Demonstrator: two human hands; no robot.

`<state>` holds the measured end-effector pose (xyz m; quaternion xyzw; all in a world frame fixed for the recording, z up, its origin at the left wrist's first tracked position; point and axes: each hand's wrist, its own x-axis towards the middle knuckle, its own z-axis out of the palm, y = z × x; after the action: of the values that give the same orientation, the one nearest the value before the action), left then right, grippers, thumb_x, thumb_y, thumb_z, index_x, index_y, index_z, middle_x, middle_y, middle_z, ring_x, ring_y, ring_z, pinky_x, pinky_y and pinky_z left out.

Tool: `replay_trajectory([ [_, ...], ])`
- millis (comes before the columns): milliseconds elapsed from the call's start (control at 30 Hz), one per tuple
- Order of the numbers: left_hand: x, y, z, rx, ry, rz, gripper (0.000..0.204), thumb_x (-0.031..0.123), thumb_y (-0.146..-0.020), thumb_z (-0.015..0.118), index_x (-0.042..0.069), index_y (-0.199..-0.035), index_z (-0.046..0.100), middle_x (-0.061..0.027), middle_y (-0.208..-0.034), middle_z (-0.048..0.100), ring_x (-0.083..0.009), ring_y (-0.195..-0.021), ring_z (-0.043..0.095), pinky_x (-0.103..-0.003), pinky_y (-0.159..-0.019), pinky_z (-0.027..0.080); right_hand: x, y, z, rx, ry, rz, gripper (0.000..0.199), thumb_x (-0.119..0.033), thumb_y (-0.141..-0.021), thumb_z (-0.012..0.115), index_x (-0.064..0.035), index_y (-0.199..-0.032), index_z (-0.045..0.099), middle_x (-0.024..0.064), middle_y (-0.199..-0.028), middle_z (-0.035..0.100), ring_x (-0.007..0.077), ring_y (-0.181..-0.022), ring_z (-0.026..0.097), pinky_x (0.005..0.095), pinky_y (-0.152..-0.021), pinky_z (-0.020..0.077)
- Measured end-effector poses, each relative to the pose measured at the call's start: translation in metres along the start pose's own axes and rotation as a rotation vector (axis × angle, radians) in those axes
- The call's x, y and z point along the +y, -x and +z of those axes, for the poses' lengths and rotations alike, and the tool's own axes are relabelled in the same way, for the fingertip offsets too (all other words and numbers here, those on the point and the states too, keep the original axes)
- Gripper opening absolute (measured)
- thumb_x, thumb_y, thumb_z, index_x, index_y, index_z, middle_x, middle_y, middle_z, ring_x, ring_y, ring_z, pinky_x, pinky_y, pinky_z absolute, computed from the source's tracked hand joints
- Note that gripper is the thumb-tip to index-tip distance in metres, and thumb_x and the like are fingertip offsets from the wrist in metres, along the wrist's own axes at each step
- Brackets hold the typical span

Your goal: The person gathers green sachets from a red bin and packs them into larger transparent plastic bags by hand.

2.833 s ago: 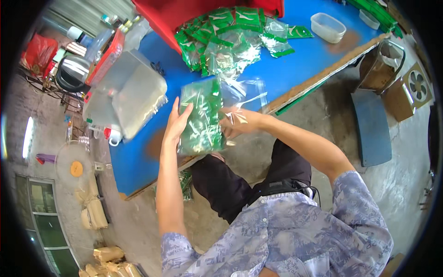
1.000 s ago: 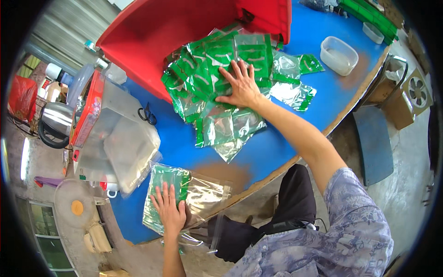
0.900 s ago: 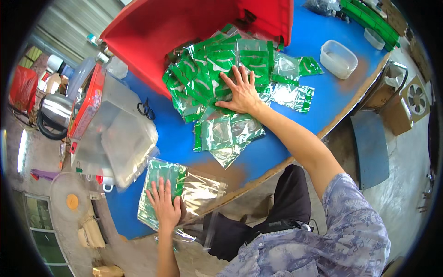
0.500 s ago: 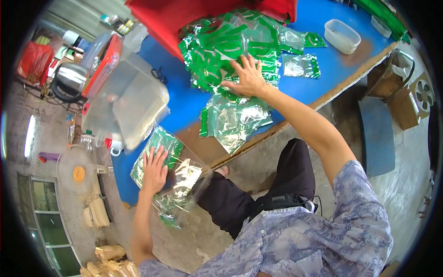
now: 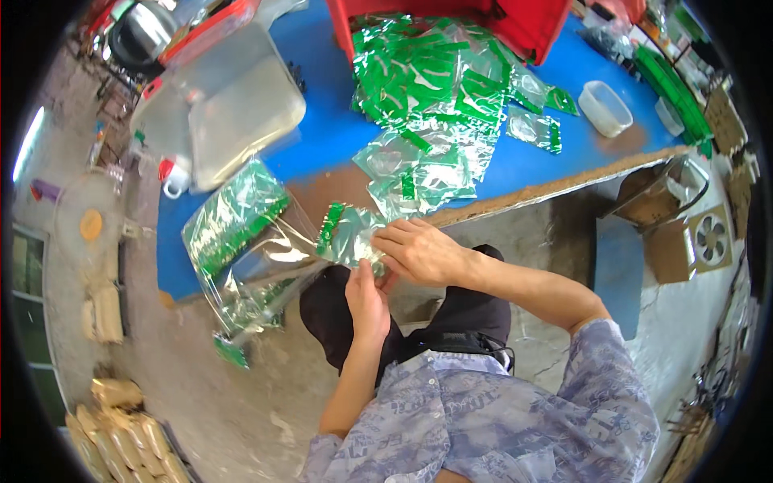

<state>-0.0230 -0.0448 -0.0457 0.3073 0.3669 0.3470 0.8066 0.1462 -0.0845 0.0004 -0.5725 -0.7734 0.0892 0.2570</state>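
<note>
Two hands meet over the lap at the blue table [image 5: 338, 137] edge in the head view. The right hand [image 5: 419, 253] and left hand [image 5: 366, 302] both pinch one small clear-and-green plastic pouch [image 5: 348, 233], held just off the table. A filled transparent bag of green pouches [image 5: 241, 233] overhangs the edge beside it. Judgement: grip the pouch by its edges and keep it flat.

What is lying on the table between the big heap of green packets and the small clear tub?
In the head view, between the heap of green packets and the clear tub lie two loose packets on the blue table.
</note>
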Motion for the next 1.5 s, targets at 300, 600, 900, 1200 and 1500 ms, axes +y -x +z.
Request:
replay_trajectory([
  [300, 0.016, 0.002, -0.035, 0.036, -0.028, 0.013, 0.032, 0.018, -0.098, 0.063, 0.0, -0.124, 0.059, -0.0082, -0.118, 0.067, -0.0202, -0.102, 0.068, -0.035, -0.083, 0.058, 0.005, 0.008, 0.01, 0.195, 0.415, 0.159, 0.044, -0.034, -0.099, 0.056, -0.0037, -0.131, 0.058, 0.0198, -0.139, 0.052, 0.0408, -0.134, 0.044, 0.0498, -0.116, 0.0311],
  [600, 0.02, -0.015, -0.037, -0.024, -0.078, -0.041, 0.029, 0.012, -0.095, 0.067, 0.001, -0.121, 0.06, -0.0077, -0.117, 0.067, -0.0208, -0.102, 0.067, -0.039, -0.089, 0.056, 0.043, -0.059, 0.009, 0.213, -0.197, 0.342, 0.041, -0.037, -0.102, 0.048, 0.0005, -0.11, 0.063, 0.0201, -0.123, 0.061, 0.0369, -0.116, 0.055, 0.049, -0.1, 0.0428],
  [900, 0.017, -0.005, -0.047, -0.061, 0.151, -0.11, 0.03, 0.003, -0.093, 0.066, 0.002, -0.122, 0.06, -0.0086, -0.119, 0.066, -0.0212, -0.107, 0.066, -0.037, -0.093, 0.056, 0.023, -0.016, 0.002, 0.008, -0.368, 0.137, 0.036, -0.028, -0.101, 0.052, 0.0033, -0.118, 0.058, 0.0234, -0.122, 0.06, 0.0414, -0.114, 0.057, 0.0477, -0.1, 0.0448],
  [1200, 0.012, -0.011, -0.029, 0.006, 0.071, -0.07, 0.036, 0.014, -0.093, 0.069, 0.004, -0.126, 0.057, -0.0065, -0.121, 0.065, -0.0209, -0.106, 0.065, -0.039, -0.09, 0.056, 0.068, 0.011, -0.029, 0.182, 0.397, 0.367, 0.061, -0.05, -0.096, 0.055, -0.0021, -0.134, 0.053, 0.0237, -0.143, 0.047, 0.0418, -0.138, 0.039, 0.0602, -0.114, 0.0258],
  [1500, 0.014, -0.018, -0.027, -0.045, 0.046, -0.137, 0.037, 0.012, -0.094, 0.068, 0.004, -0.128, 0.055, -0.0074, -0.122, 0.064, -0.0219, -0.11, 0.064, -0.04, -0.092, 0.056, 0.067, 0.035, -0.042, 0.108, 0.34, 0.176, 0.066, -0.053, -0.092, 0.058, -0.0031, -0.135, 0.053, 0.0191, -0.146, 0.047, 0.0383, -0.139, 0.039, 0.0579, -0.114, 0.0293],
])
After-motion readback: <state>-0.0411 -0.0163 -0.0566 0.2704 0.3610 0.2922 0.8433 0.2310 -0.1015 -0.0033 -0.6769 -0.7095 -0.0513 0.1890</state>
